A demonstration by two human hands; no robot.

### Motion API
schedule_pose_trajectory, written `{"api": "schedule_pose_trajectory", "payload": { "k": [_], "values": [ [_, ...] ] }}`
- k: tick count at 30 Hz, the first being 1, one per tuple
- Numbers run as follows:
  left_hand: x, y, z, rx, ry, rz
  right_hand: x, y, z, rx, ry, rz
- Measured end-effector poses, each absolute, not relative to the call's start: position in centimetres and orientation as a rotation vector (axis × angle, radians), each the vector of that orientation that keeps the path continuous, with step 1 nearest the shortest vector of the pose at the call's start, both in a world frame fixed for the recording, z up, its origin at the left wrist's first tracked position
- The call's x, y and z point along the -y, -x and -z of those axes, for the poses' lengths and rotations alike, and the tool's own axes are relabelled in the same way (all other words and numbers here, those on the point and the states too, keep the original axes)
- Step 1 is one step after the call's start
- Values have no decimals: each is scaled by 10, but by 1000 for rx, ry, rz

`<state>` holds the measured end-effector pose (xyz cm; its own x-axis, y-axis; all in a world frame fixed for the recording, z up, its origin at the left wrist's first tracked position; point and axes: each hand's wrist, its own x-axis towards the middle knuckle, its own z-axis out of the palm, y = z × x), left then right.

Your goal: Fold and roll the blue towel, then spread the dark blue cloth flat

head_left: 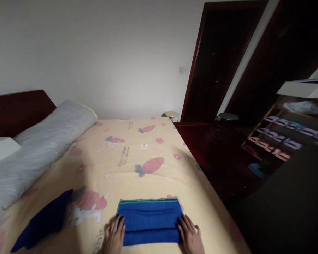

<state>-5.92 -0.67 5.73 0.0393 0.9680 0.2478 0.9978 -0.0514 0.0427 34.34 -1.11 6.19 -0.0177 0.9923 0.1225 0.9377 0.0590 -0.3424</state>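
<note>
My left hand (116,233) and right hand (189,231) are at the two side edges of the blue cloth (151,218), fingers slightly bent over its margins. I can't tell whether I'm pinching the fabric or only pressing on it. The cloth lies flat on the bed (172,185), well apart from its far edge and nearer its right edge than the headboard (16,111). Green trim runs along the cloth's far side, and a dark crease crosses its near part, between my hands.

I take the step in hand to be working that near, doubled-looking strip by both sides at once; the next move would call for both hands to shift evenly, so the crease keeps straight.

My wrists are cut off by the lower border, and so is the bed's near edge. My fingers cover the ends of the crease, and I can't count the layers. Towards the headboard side, a dark blue cloth (46,222) is blurred and in shadow.
</note>
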Motion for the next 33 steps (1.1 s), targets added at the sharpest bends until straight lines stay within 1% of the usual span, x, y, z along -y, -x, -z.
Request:
{"api": "schedule_pose_trajectory", "payload": {
  "k": [2,4,7,9,10,12,15,17,19,20,24,26,29,31,33],
  "values": [
    [10,81,-45,2048,2054,340,14,-353,-47,2011,1880,-110],
    [11,71,-32,1932,2186,368,12,-334,-40,2111,1700,-82],
    [2,14,-25,1573,2633,395,-1,-276,-49,2361,1365,-271],
    [-9,-19,-29,1462,2777,405,-15,-247,-64,2452,1287,-453],
    [-15,-26,-34,1497,2785,396,-21,-243,-72,2448,1332,-518],
    [-24,-16,-46,1720,2692,328,-33,-258,-83,2341,1569,-558],
    [-31,42,-58,2080,2415,171,-39,-316,-81,2116,1936,-469],
    [-30,79,-56,2171,2237,178,-36,-348,-72,2027,2047,-370],
    [-25,89,-47,2150,2155,264,-31,-353,-62,2022,2025,-296],
    [-23,81,-42,2104,2180,311,-29,-343,-59,2061,1963,-299],
    [-27,1,-36,1745,2614,391,-29,-266,-65,2360,1500,-569],
    [-35,-28,-41,1706,2720,345,-36,-242,-76,2416,1396,-681],
    [-46,-16,-55,1958,2570,204,-51,-260,-89,2332,1607,-687],
    [-46,23,-62,2114,2346,150,-54,-298,-90,2207,1829,-583],
    [-37,67,-65,2148,2116,220,-47,-340,-86,2074,1993,-420]
  ]
}}
